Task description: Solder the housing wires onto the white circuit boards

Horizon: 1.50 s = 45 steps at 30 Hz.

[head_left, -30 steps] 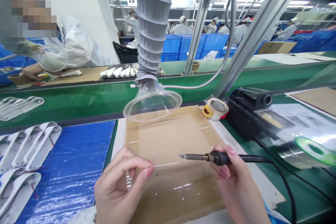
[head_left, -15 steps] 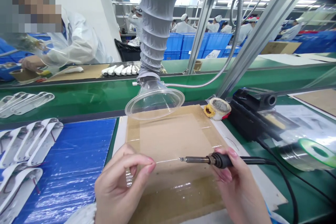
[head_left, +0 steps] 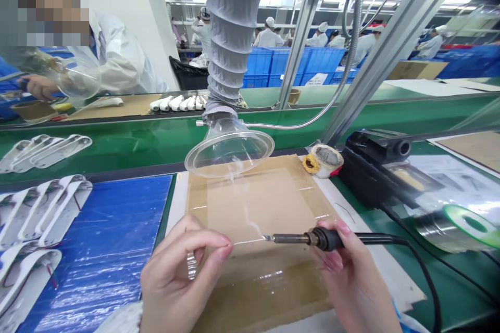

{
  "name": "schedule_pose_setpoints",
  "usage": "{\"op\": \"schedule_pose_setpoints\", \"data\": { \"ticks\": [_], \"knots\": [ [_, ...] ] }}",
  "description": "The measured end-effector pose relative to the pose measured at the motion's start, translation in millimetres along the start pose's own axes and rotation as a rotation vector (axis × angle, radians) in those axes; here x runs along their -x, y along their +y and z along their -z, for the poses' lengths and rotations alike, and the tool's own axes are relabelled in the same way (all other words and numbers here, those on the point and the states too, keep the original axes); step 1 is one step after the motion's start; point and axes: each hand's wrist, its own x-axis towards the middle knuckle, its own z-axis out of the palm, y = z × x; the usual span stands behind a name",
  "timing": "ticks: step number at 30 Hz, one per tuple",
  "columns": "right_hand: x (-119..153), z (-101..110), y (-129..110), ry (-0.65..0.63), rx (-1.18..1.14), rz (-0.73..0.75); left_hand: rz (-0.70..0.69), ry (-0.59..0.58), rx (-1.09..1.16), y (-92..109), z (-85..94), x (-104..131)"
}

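Note:
My left hand (head_left: 182, 265) pinches a thin silvery strand of solder wire (head_left: 248, 241) between thumb and forefinger. The far end of the strand touches the tip of a soldering iron (head_left: 292, 238), and a wisp of smoke rises from there. My right hand (head_left: 351, 265) is closed around the iron's dark grip, which points left. Both hands are above a brown cardboard sheet (head_left: 253, 203) edged with tape. Over the sheet hangs a clear funnel-shaped fume hood (head_left: 230, 153) on a grey hose (head_left: 232, 36).
White curved housings (head_left: 47, 213) with wires lie on a blue mat (head_left: 117, 229) at left. A solder spool (head_left: 457, 229), a black soldering station (head_left: 375, 166) and a tape roll (head_left: 326, 160) stand at right. Beyond the green belt (head_left: 156, 140), a co-worker (head_left: 121, 57) in white works.
Smoke now rises from the iron's tip, where none showed before. The tip has shifted slightly left along the solder wire. Housings on the belt have moved a little to the right.

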Motion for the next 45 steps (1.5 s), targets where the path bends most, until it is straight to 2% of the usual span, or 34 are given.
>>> {"op": "schedule_pose_setpoints", "data": {
  "ticks": [7, 16, 21, 25, 28, 32, 39, 45],
  "knots": [
    [-2, 9, 3, -0.104, -0.002, 0.001, 0.017, -0.006, -0.017, 0, 0.2, 0],
    [0, 5, -1, -0.085, -0.007, 0.001, 0.029, 0.081, -0.005, 0, 0.9, 1],
    [8, -6, -3, -0.036, -0.025, 0.028, -0.018, 0.027, 0.015, 2, -1.5, 0],
    [7, -7, 2, -0.032, -0.01, 0.033, 0.005, -0.018, 0.005, 1, -1.5, 0],
    [6, -5, 3, -0.027, -0.009, 0.041, 0.011, 0.003, 0.01, 1, -0.7, 0],
    [10, -12, -2, -0.005, -0.018, 0.002, -0.008, 0.044, 0.004, 1, -0.9, 1],
    [0, -15, 6, -0.143, -0.254, -0.179, -0.046, 0.025, 0.036, 4, -2.4, 2],
    [-2, -12, 11, -0.163, -0.318, -0.243, -0.031, 0.02, 0.052, 5, -1.3, 4]
  ]
}}
